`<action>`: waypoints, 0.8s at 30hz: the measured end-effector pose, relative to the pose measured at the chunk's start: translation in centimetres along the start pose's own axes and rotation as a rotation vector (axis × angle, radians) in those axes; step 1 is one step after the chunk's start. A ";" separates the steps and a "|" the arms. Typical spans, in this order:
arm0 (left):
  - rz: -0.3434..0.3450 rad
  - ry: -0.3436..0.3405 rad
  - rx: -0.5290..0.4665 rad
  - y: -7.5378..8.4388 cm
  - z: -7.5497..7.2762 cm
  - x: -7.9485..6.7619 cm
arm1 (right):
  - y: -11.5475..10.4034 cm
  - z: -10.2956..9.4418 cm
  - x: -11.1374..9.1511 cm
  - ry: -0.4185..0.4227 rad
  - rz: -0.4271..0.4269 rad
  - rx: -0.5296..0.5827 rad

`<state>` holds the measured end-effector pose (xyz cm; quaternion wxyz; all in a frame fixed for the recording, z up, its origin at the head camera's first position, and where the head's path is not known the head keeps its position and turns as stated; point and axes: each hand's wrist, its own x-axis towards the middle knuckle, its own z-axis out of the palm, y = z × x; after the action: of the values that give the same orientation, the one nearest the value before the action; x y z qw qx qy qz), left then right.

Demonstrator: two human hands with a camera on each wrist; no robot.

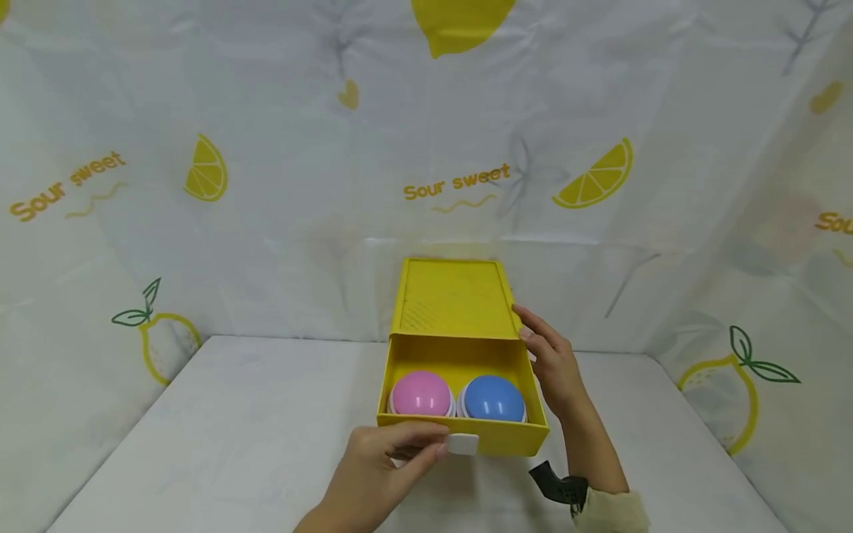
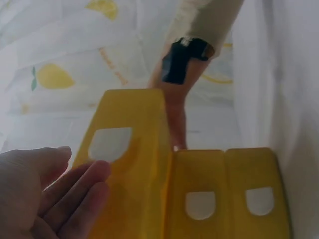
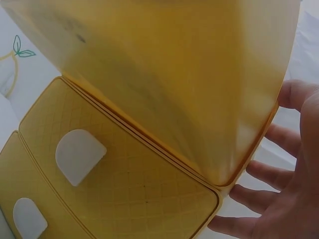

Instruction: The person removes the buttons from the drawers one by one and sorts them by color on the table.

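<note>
A yellow drawer box (image 1: 456, 296) stands upright on the table, its top drawer (image 1: 496, 438) pulled out toward me. Inside that drawer sit a pink dome-shaped thing (image 1: 421, 392) and a blue one (image 1: 494, 397), both with white rims. My left hand (image 1: 380, 474) is at the drawer's front, thumb and index fingertips right beside the white tab handle (image 1: 463, 444). In the left wrist view the fingers (image 2: 84, 191) are loosely bent and the whole tab (image 2: 110, 143) shows. My right hand (image 1: 556, 366) rests against the box's right side, its fingers (image 3: 269, 174) spread along the edge.
Two more drawers with white tabs (image 2: 200, 205) lie below the pulled-out one. A white table (image 1: 266, 429) carries the box, and a lemon-print curtain (image 1: 280, 244) hangs behind and on both sides. A black strap (image 1: 560, 488) is on the right wrist.
</note>
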<state>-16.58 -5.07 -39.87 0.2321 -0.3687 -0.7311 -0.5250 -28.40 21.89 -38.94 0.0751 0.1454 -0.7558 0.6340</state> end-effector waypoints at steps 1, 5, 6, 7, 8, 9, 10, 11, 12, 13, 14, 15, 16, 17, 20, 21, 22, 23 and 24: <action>-0.013 -0.003 0.006 0.4 -0.5 0.6 | 0.0 0.0 0.0 0.007 -0.001 -0.008; -0.157 -0.062 -0.012 1.8 -2.0 3.8 | 0.1 -0.1 0.0 0.037 -0.001 -0.035; -0.208 -0.093 -0.008 2.1 -2.3 4.8 | 0.1 -0.1 0.0 0.042 0.001 -0.038; -0.253 -0.132 -0.002 2.2 -2.5 5.7 | 0.1 -0.2 0.0 0.048 0.003 -0.042; -0.296 -0.182 0.006 2.3 -2.7 6.7 | 0.1 -0.2 0.0 0.054 0.007 -0.046; -0.329 -0.231 0.020 2.3 -2.7 7.6 | 0.1 -0.3 0.0 0.060 0.012 -0.048; -0.353 -0.279 0.036 2.2 -2.7 8.4 | 0.1 -0.3 0.0 0.064 0.016 -0.047; -0.377 -0.329 0.047 2.1 -2.5 9.2 | 0.1 -0.3 0.0 0.067 0.019 -0.044; -0.393 -0.377 0.067 1.8 -2.4 9.9 | 0.1 -0.3 -0.1 0.068 0.023 -0.040; -0.403 -0.422 0.083 1.5 -2.2 10.5 | 0.2 -0.3 -0.1 0.069 0.024 -0.037; -0.410 -0.466 0.105 1.2 -2.0 11.0 | 0.2 -0.3 -0.1 0.069 0.023 -0.035; -0.408 -0.502 0.129 0.9 -1.7 11.4 | 0.3 -0.3 -0.1 0.066 0.021 -0.030; -0.405 -0.535 0.151 0.6 -1.5 11.8 | 0.3 -0.2 -0.1 0.064 0.021 -0.027; -0.402 -0.564 0.171 0.4 -1.2 12.1 | 0.4 -0.2 -0.1 0.061 0.018 -0.025; -0.385 -0.631 0.228 -0.2 -0.4 12.9 | 0.4 0.0 0.0 0.044 0.004 -0.018; -0.378 -0.651 0.237 -0.4 -0.2 13.1 | 0.5 0.0 0.0 0.037 0.001 -0.016; -0.376 -0.672 0.242 -0.5 0.0 13.3 | 0.5 0.1 0.0 0.031 0.000 -0.020; -0.378 -0.694 0.244 -0.7 0.2 13.4 | 0.5 0.1 0.0 0.026 -0.003 -0.021; -0.382 -0.717 0.244 -0.8 0.4 13.5 | 0.5 0.2 -0.1 0.023 -0.002 -0.023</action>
<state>-25.60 -0.84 -30.66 -0.0964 -0.3556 -0.8775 -0.3070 -28.47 21.83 -39.51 0.0860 0.1383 -0.7620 0.6268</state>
